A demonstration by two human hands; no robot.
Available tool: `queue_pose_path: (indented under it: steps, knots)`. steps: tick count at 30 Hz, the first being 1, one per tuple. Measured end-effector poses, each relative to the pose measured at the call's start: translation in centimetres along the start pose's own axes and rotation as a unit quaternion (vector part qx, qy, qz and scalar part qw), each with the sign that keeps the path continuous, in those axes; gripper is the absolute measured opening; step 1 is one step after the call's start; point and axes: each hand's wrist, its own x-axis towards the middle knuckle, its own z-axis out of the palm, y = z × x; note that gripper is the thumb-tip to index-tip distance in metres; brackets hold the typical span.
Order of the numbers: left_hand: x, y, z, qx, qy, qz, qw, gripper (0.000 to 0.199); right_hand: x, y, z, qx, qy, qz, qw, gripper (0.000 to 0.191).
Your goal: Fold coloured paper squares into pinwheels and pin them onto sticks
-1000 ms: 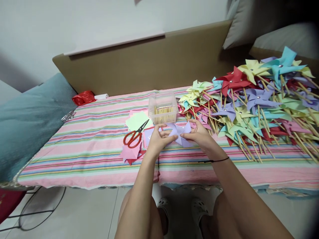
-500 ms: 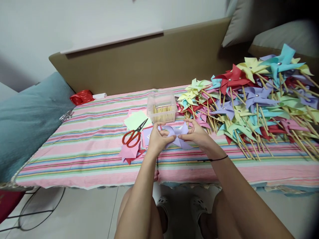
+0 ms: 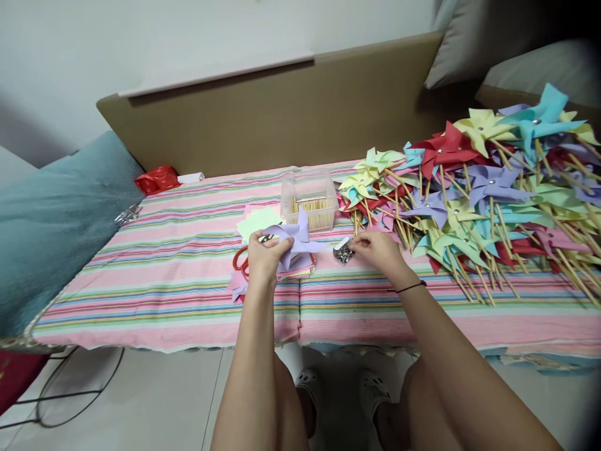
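Pinched in my left hand: purple pinwheel. Right hand was at metal bits, pinwheel's three o'clock; grip unclear. I judged it a picking step, next needing a fine pinch.

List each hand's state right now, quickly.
Left hand: closed, holding a lilac paper pinwheel head.
Right hand: fingertips at the edge of the small shiny metal pieces; open or pinching one, cannot be told.

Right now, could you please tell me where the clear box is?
In the head view, the clear box sits near mid-picture on the striped cloth, just beyond the lavender pinwheel in the left hand and left of the pinwheel heap.
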Motion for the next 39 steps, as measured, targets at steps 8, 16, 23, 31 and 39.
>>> queue_pose_path:
  steps: [8,16,23,31,39]
  knots:
    - [-0.5,0.3,0.2,-0.030,-0.007,-0.006,1.000,0.059,0.3,-0.7,3.0,-0.184,-0.061,-0.042,0.980,0.026]
    - [-0.5,0.4,-0.1,-0.047,-0.024,-0.016,0.998,0.062,0.4,0.2,4.8,-0.222,-0.054,-0.054,0.972,0.025]
    - [-0.6,0.5,-0.1,-0.043,-0.022,-0.018,0.999,0.061,0.0,0.1,5.3,-0.170,-0.021,-0.051,0.984,0.023]
    - [-0.6,0.6,0.2,-0.027,-0.014,-0.022,0.999,0.060,-0.2,0.4,2.8,0.003,0.044,0.021,0.999,0.016]
    - [-0.8,-0.1,0.9,-0.012,-0.038,-0.015,0.999,0.058,-1.6,-0.4,0.7,0.327,0.046,0.118,0.937,0.027]
